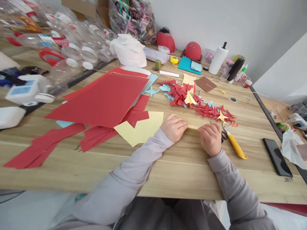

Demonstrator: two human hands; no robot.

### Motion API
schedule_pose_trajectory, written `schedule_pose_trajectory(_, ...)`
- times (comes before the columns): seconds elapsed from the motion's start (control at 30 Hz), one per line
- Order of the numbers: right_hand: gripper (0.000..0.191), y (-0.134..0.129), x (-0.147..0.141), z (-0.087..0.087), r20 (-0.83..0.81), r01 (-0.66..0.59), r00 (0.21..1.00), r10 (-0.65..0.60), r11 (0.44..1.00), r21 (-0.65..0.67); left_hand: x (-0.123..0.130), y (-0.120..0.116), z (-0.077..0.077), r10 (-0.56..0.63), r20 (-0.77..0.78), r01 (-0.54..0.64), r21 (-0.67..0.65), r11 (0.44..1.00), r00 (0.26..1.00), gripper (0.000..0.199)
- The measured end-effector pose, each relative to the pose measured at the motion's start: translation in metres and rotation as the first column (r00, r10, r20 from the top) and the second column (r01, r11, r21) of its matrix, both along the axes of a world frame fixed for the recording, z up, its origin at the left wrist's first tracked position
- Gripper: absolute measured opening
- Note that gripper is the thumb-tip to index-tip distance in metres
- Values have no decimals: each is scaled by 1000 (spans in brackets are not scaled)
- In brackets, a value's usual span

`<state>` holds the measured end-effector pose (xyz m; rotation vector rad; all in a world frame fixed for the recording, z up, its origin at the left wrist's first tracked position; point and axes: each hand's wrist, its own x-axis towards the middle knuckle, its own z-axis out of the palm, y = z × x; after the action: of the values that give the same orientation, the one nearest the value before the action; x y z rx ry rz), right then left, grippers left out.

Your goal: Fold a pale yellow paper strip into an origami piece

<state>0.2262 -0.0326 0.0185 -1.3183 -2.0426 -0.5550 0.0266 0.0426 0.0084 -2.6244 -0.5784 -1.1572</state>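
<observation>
From my head view I find the pale yellow paper strip (192,126) just above the middle of the near half of the worktop (177,175), its long axis running left to right, roughly along the near edge, the right end a shade lower in my picture. Its ends are covered by fingers, so I cannot tell one end from the other. My left hand (174,127) has its fingers closed on the left end, and my right hand (210,138) pinches the right end; the two are apart, with a short length of strip showing between them. I cannot tell whether the paper touches the wood below. The left hand lies back up, fingers pointing right, its forearm slanting in from the lower left; the right is curled inward, fingertips toward the strip, its forearm rising from the lower right. Beside the left wrist I see a notched yellow sheet (151,129); just right of the right hand lies a yellow-handled cutter (236,146), and beyond both sit folded red stars (207,111).
</observation>
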Motion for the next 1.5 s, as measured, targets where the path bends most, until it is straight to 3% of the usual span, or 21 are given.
schedule_pose_trajectory(0.33,16,2,8,-3,-136,75,988,-79,997,-31,-17,13,4,165,46,-156,-149,976,985,24)
schedule_pose_trajectory(0.43,17,3,9,-4,-318,104,940,-124,992,-78,-20,15,3,225,150,-183,-253,950,963,21)
schedule_pose_trajectory(0.5,17,4,8,-4,-530,85,830,-173,979,-186,-17,14,3,294,271,-167,-410,897,917,19)
schedule_pose_trajectory(0.57,19,5,4,-3,-735,-68,639,-228,935,-349,-9,10,3,373,419,-26,-635,772,828,22)
schedule_pose_trajectory(0.63,23,4,-1,-2,-857,-293,423,-295,850,-438,2,4,2,450,526,264,-810,523,722,33)
schedule_pose_trajectory(0.7,24,2,-7,-1,-899,-442,266,-348,784,-435,12,-2,3,484,578,533,-810,245,656,46)
schedule_pose_trajectory(0.77,23,1,-11,-1,-906,-507,180,-384,753,-420,17,-5,5,484,631,704,-708,43,606,50)
schedule_pose_trajectory(0.87,23,-1,-14,0,-897,-560,104,-430,720,-409,18,-9,10,469,689,817,-557,-146,553,45)
schedule_pose_trajectory(0.97,25,-2,-17,2,-865,-649,30,-500,649,-397,16,-12,13,421,723,837,-483,-258,548,43)
schedule_pose_trajectory(1.1,26,-5,-24,8,-811,-745,-22,-584,551,-376,17,-14,13,378,753,841,-462,-280,539,45)
schedule_pose_trajectory(1.27,26,-7,-29,10,-801,-753,-39,-598,545,-370,17,-13,11,376,758,846,-466,-259,533,45)
schedule_pose_trajectory(1.4,27,-7,-27,8,-802,-740,-19,-597,547,-390,16,-12,10,369,755,840,-501,-209,542,48)
schedule_pose_trajectory(1.5,29,-6,-26,6,-811,-743,4,-585,541,-394,17,-12,9,379,757,846,-494,-202,532,48)
